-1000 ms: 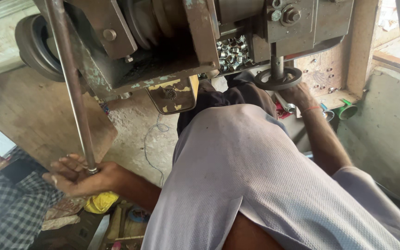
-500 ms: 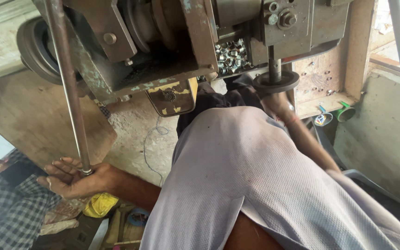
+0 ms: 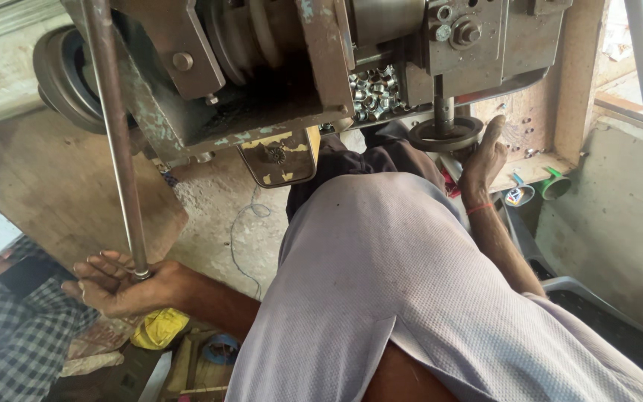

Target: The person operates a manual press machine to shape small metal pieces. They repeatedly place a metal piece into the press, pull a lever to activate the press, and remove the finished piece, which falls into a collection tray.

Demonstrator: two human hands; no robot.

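Under the front edge of the old, paint-flaked press machine [image 3: 262, 89], the person sits with a knee in pale grey cloth filling the middle of the view. The left hand [image 3: 117, 283] is wrapped loosely about the lower end of a long steel lever rod [image 3: 117, 149], fingers curled round its tip, the rod running up and slightly left into the machine's frame. The right hand [image 3: 485, 156] reaches up to the dark round die plate [image 3: 446, 134] at the foot of the vertical spindle [image 3: 444, 108]; its fingers lie against the plate's right rim, extended rather than clenched, and I cannot tell whether they hold a small piece there. Just behind the spindle, a heap of small shiny metal caps [image 3: 370, 85] sits in the machine's hollow. Low at the left edge, another person in a checked shirt [image 3: 16, 327] sits close, and a yellow rag [image 3: 159, 327] lies on the floor by the lever hand. To my eye the danger is plain: if the lever is pulled while those fingertips are at the plate, the spindle could come down on them. The loose hold on the rod's very end could also slip, jerking the stroke. The heavy pulley wheel [image 3: 65, 82] near the top left corner turns unguarded, close to the lever arm.
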